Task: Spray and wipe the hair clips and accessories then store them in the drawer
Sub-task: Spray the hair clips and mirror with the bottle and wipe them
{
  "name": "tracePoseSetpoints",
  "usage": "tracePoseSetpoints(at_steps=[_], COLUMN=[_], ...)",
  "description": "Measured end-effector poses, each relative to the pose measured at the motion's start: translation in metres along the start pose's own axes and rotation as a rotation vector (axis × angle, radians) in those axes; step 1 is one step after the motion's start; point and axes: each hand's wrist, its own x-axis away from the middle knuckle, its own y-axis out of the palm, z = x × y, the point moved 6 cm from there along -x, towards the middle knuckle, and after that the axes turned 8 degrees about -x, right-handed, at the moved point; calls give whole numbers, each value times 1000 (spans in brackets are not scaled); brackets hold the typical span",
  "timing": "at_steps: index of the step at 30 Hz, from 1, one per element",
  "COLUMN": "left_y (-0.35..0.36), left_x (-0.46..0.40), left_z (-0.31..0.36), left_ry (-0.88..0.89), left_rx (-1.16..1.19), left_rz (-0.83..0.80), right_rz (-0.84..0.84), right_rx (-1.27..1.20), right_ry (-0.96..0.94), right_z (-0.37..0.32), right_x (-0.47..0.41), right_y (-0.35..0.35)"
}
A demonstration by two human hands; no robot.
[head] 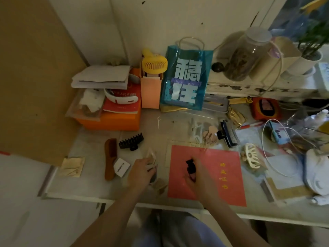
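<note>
Lying flat on the desk [99, 191], the black claw clip [131, 143] points its teeth away, long axis left-right; stiff, light plastic, probably best pinched at its hinge. Right hand [197, 177] curls around a small black-topped spray bottle [190, 167]. Left hand [140, 171] fingers pinch a blurred clear packet [151, 155].

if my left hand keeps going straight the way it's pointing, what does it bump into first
Probably the black claw clip. The left hand holds a clear packet and points up the desk; depth is hard to judge from this view.
</note>
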Motion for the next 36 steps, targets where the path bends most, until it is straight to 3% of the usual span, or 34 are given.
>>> tracePoseSetpoints(at_steps=[13,18,22,28,36], left_y=[10,0,-40,-118,-203], left_x=[-28,-29,-20,-8,22], left_z=[2,2,21,56,102], left_ry=[-175,-246,-126,62,334], left_rx=[-42,189,454,671,718], left_rz=[210,182,146,75,68], right_rz=[17,39,64,112,260], right_rx=[-99,-108,-184,-327,-538], right_ry=[82,108,114,-14,-255], right_z=[8,1,-21,-80,-181], right_x=[-17,-16,-16,-29,-38], right_y=[7,9,11,-1,-48])
